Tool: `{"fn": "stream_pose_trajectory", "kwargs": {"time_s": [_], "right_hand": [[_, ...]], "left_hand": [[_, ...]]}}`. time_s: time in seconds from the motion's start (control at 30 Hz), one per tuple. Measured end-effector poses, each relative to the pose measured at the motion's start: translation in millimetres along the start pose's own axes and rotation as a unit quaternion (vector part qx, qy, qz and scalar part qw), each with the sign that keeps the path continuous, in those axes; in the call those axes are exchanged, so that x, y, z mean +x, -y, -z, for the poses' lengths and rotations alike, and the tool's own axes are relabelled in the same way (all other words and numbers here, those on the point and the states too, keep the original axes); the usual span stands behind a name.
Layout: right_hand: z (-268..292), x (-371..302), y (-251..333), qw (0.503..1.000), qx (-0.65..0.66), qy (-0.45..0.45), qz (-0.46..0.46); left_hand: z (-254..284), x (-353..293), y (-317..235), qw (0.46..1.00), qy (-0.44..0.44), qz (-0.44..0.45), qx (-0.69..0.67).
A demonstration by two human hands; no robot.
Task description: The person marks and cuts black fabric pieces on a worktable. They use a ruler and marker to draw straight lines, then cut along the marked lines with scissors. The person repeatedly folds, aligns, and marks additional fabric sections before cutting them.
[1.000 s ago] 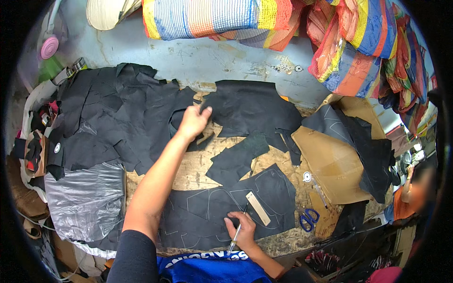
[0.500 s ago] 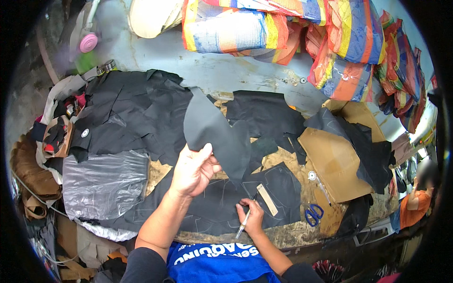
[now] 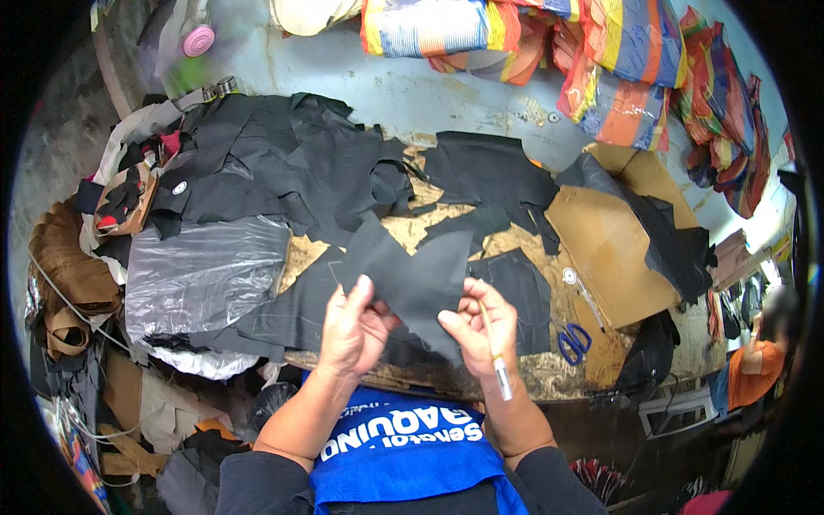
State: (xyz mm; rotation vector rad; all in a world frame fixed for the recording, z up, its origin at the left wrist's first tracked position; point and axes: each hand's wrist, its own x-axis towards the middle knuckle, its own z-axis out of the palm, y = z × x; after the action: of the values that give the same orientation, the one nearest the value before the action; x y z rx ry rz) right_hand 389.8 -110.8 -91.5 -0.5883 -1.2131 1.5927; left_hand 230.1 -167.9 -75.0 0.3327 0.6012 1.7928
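A smooth black cut piece of sheet material (image 3: pixel 415 273), leather or cloth, hangs between my two hands over the worktable. My left hand (image 3: pixel 350 333) pinches its near left edge between thumb and fingers. At its right edge, my right hand (image 3: pixel 482 330) grips it with thumb and forefinger. A slim pen-like marking tool (image 3: pixel 501 376) with a silvery-white end is also tucked in the right hand, pointing down along the wrist. Under the piece lies a larger black sheet (image 3: pixel 524 296) with thin light outlines, partly covered by my hands.
Black offcuts (image 3: pixel 283 163) cover the table's left and back. Clear plastic wrap (image 3: pixel 206 275) lies at left, brown cardboard (image 3: pixel 605 257) at right. Blue-handled scissors (image 3: pixel 574 343) rest near the right edge. Striped mesh bags (image 3: pixel 627 51) lie beyond. Another person in orange (image 3: pixel 757 369) is far right.
The black piece has come down from its raised position, toward me. My right hand has left the outlined sheet and now holds the piece's right edge, keeping the marking tool.
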Motion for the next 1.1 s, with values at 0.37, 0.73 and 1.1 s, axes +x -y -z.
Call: {"fn": "stream_pose_trajectory", "kwargs": {"time_s": [0.37,0.73,1.1], "right_hand": [[18,-20,53,0.998,-0.052,0.017,-0.02],[107,3,-47,0.786,-0.604,-0.128,0.038],[112,8,-87,0.835,-0.503,-0.187,0.124]], "left_hand": [[19,-32,-12,0.958,-0.013,-0.19,0.213],[111,-17,46,0.689,-0.168,-0.167,0.685],[113,-13,83,0.441,0.224,-0.095,0.864]]}}
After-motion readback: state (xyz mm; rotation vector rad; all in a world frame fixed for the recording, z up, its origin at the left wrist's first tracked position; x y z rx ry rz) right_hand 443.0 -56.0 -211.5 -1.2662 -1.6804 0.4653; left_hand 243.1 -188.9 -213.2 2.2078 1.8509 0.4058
